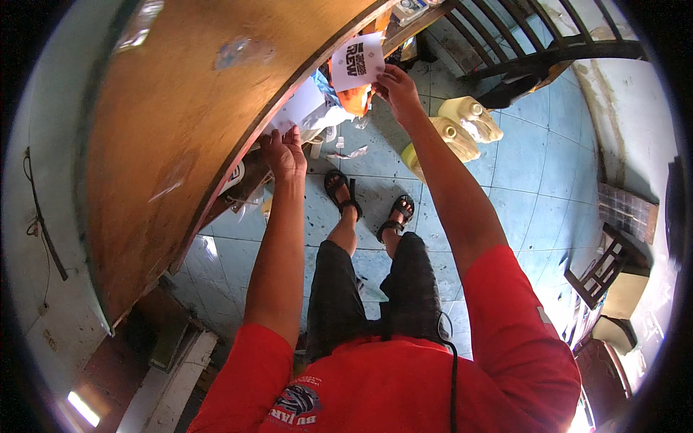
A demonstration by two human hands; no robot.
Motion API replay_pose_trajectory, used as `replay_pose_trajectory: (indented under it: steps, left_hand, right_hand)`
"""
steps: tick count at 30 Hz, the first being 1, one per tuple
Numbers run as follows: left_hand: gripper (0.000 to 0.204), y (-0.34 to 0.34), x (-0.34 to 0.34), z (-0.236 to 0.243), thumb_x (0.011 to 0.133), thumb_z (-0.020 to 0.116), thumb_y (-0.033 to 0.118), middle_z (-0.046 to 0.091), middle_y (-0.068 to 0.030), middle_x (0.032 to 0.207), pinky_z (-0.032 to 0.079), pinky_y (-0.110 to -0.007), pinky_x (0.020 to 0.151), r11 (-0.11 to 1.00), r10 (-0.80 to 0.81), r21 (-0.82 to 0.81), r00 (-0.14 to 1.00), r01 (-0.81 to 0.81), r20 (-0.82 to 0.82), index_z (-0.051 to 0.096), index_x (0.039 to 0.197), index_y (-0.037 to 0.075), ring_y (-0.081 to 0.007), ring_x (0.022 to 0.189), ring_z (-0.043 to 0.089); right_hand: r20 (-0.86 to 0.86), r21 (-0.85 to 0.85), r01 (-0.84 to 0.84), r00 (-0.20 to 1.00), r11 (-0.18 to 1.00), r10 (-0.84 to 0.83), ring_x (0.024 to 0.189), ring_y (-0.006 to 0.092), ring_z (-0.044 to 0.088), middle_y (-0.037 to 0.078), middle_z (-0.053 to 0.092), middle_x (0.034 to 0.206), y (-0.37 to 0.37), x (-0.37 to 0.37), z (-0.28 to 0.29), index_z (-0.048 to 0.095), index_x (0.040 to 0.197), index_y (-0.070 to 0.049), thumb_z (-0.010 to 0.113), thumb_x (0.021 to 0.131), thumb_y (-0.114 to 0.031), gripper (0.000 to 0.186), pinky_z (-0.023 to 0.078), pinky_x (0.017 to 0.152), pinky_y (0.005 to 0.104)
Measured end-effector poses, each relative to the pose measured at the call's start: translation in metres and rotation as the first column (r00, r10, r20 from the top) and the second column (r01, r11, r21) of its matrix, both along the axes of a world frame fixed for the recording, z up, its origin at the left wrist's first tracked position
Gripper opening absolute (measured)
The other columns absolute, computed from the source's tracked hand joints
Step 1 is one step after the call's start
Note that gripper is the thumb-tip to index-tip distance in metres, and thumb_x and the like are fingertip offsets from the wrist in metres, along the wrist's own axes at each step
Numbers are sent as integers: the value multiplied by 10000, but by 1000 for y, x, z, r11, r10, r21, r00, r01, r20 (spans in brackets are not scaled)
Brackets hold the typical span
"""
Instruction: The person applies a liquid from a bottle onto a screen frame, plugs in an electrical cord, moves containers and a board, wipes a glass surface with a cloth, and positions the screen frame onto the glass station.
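My right hand (pixel 399 92), fingers closed, pinches the lower right edge of a white printed sheet (pixel 357 63) with bold black lettering. To its lower left, a second white sheet (pixel 303 103) with a plain face is gripped at its near edge by my left hand (pixel 286 153). Both sheets are beside the edge of a wooden panel (pixel 209 108). Behind and below them are an orange plastic bag (pixel 354 101) and some blue and white wrapping, partly covered by the sheets.
Two yellowish jerrycans (pixel 462 119) stand on the blue tiled floor (pixel 520 166) to the right. A dark slatted piece of furniture (pixel 534 36) is at the far right. Small scraps (pixel 350 153) lie near my sandalled feet. A small wooden rack (pixel 603 267) is at the right wall.
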State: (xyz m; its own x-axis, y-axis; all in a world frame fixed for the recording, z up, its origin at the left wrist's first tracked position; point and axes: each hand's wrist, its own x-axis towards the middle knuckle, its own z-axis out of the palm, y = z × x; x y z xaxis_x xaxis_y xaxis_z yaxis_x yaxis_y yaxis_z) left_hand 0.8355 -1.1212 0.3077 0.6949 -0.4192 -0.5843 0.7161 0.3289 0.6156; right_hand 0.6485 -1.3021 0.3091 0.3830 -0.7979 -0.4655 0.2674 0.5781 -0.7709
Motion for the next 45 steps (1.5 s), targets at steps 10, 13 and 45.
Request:
replay_pose_trajectory:
  steps: [10, 13, 45]
  left_hand:
    - [305, -20, -16, -12, 885, 414, 41, 460, -133, 1086, 497, -354, 778, 999, 43, 25, 996, -46, 83, 321, 1175, 65, -260, 905, 530]
    - [308, -13, -9, -27, 891, 414, 49, 457, -137, 1107, 496, -356, 787, 999, 22, -42, 998, -20, 55, 318, 1183, 68, -260, 915, 529]
    - [497, 509, -90, 174, 770, 562, 472, 609, -189, 992, 457, -423, 783, -696, -708, 575, -280, 429, -648, 597, 966, 16, -356, 925, 575]
  right_hand:
    - [176, -38, -88, 980, 995, 94, 731, 120, 582, 45, 600, 845, -29, 37, -43, 565, 988, -31, 538, 831, -42, 159, 475, 657, 228]
    - [342, -109, -140, 924, 984, 169, 717, 122, 573, 41, 594, 846, -38, 39, -27, 567, 979, -31, 537, 832, -38, 150, 472, 661, 232]
    - [-925, 293, -585, 25, 756, 378, 787, 278, 619, 156, 641, 840, 318, -534, 113, 599, 987, -10, 668, 726, -301, 397, 487, 736, 362]
